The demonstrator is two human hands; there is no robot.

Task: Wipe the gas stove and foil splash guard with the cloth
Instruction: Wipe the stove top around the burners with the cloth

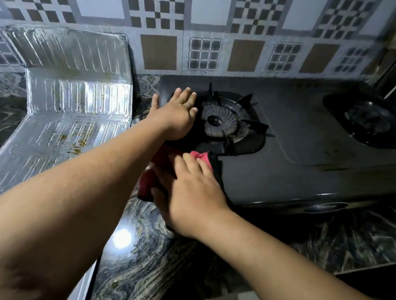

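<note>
Cloth [201, 156] under my right hand [192, 198], fingers flat, pressing; stove [288, 146] top ahead-right; left hand [176, 114] flat, spread — holds nothing; foil guard [73, 94] far left.

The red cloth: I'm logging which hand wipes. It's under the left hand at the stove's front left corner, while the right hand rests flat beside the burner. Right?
Hands swapped. The head view shows the right hand pressing the red cloth; the left hand rests flat beside the burner.
</note>
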